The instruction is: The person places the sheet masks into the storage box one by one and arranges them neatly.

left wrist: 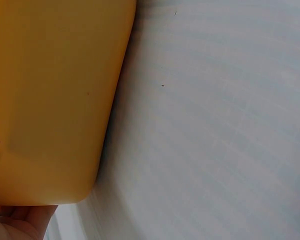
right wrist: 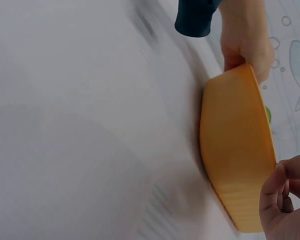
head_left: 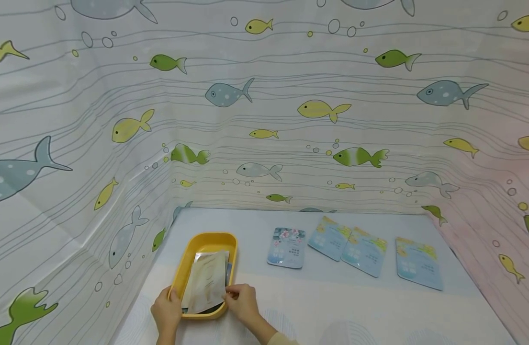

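Note:
A yellow oblong tray (head_left: 190,258) sits at the near left of the table, its outer wall filling the left wrist view (left wrist: 55,100) and showing in the right wrist view (right wrist: 237,150). A beige sachet (head_left: 206,282) lies in it on top of other packets. My left hand (head_left: 171,296) grips the tray's near left corner, with fingers over the rim (right wrist: 245,42). My right hand (head_left: 230,291) pinches the sachet's near right corner at the tray rim, fingers curled (right wrist: 285,200).
Several blue sachets lie flat in a row further back on the pale table (head_left: 333,306): one floral (head_left: 287,247), two overlapping (head_left: 331,237) (head_left: 364,251), one at the right (head_left: 419,262). Fish-patterned curtains (head_left: 264,120) wall in the table at left, back and right.

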### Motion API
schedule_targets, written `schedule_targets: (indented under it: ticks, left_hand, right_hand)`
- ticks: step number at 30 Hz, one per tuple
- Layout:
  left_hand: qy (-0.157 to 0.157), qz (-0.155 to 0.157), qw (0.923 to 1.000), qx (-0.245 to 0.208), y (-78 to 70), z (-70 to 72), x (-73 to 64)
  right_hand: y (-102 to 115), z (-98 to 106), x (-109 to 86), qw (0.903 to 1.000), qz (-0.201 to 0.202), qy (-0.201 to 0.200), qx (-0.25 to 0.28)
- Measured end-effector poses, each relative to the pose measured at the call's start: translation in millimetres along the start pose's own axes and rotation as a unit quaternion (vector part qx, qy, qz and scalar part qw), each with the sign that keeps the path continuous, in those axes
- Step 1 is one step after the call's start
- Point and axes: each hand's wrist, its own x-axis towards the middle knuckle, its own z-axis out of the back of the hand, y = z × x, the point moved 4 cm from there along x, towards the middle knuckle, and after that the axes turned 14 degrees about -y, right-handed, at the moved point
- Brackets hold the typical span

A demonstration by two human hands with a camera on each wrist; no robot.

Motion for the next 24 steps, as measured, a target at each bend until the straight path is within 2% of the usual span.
schedule_targets:
  ticks: [7, 14, 24]
  left_hand:
    - [-0.009, -0.012, 0.9999, -0.002, -0.9, 1.4, -0.1]
    - [-0.014, -0.012, 0.9998, -0.006, 0.2, 0.7, 0.0]
    - [-0.021, -0.014, 0.9996, -0.01, 2.7, -1.1, 0.0]
  right_hand:
    - [2.5, -1.7, -0.1, 0.9989, 0.039, 0.001, -0.027]
    - [3.0, -2.6, -3.1, 0.9978, 0.028, 0.032, -0.051]
    - [-0.1, -1.9, -5.1, 0.9982, 0.038, 0.034, -0.033]
